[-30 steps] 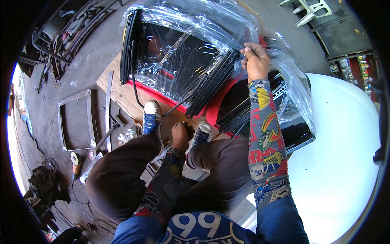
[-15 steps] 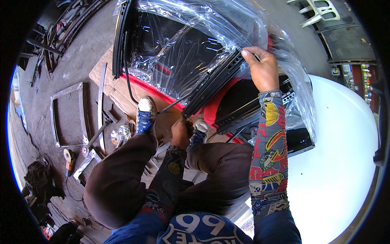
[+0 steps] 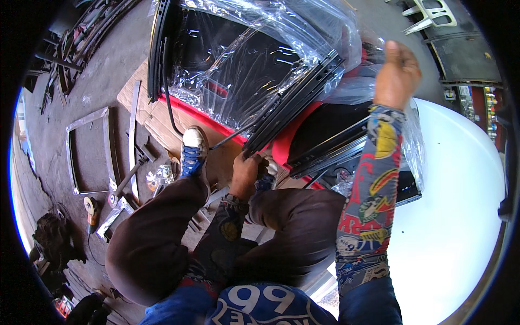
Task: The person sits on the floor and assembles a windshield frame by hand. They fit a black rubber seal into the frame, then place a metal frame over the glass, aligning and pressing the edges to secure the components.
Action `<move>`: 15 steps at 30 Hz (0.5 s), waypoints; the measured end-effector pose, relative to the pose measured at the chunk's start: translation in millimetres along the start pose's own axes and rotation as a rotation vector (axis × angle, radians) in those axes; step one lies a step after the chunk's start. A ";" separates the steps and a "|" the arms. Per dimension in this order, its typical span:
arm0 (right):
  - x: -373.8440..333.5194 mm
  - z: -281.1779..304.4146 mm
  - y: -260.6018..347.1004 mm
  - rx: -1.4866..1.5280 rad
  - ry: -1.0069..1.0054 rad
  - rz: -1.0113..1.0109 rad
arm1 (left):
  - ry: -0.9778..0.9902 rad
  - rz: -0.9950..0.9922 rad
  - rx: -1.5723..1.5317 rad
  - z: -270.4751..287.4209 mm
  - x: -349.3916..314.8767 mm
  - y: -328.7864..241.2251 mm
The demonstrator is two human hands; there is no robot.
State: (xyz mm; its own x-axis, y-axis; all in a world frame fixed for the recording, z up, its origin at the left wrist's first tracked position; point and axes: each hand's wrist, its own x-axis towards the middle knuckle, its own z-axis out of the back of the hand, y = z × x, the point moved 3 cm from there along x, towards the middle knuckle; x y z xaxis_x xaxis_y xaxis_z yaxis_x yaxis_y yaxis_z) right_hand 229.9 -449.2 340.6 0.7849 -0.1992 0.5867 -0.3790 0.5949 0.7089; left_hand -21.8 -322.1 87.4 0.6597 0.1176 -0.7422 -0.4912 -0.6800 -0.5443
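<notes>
Two red-and-black seat-like pieces point(image 3: 227, 127) lie in front of me under clear plastic film point(image 3: 303, 27). A long black slotted metal rail point(image 3: 295, 103) slants across them, rising to the right. My left hand point(image 3: 245, 176) is closed at the rail's lower end, its fingertips partly hidden. Up at the right, away from the rail, my right hand point(image 3: 400, 76) is raised with curled fingers. Film runs up to it and hangs beside its wrist, seemingly gripped, though the fingers are slightly blurred. A second black rail point(image 3: 327, 149) sits below my right wrist.
Cardboard point(image 3: 135, 92) lies under the pieces. A metal frame point(image 3: 89, 151), an angle grinder point(image 3: 92, 211), a hammer point(image 3: 130, 179) and a flat metal strip point(image 3: 134, 124) are on the floor at left. A big white curved panel point(image 3: 455, 216) fills the right side. A white plastic chair point(image 3: 433, 13) stands beyond.
My right hand has left the rail's upper end and moved up and right, the film shifting with it. The left hand stays at the lower end, raised slightly.
</notes>
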 end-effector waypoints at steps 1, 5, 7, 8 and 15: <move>-2.6 -3.1 -4.5 0.044 0.087 -0.040 | 0.010 -0.006 -0.037 4.5 0.3 0.2; -17.5 -12.5 -21.3 0.065 0.441 -0.176 | 0.072 -0.078 -0.048 17.0 3.7 2.5; -27.5 -20.9 -23.0 0.059 0.575 -0.192 | 0.037 -0.044 -0.051 19.9 6.2 4.8; -29.6 -24.4 -21.5 0.064 0.587 -0.171 | 0.032 -0.022 -0.159 19.5 7.2 5.3; -19.6 -29.5 -9.9 0.100 0.336 -0.062 | 0.007 0.035 -0.209 1.4 0.4 -13.7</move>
State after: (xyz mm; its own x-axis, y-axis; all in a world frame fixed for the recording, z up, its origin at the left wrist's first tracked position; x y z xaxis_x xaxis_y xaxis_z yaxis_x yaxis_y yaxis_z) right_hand 232.8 -428.2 310.5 0.9190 0.0449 0.3916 -0.3587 0.5070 0.7838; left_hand -15.6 -311.7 94.0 0.6486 0.0873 -0.7561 -0.3851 -0.8192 -0.4250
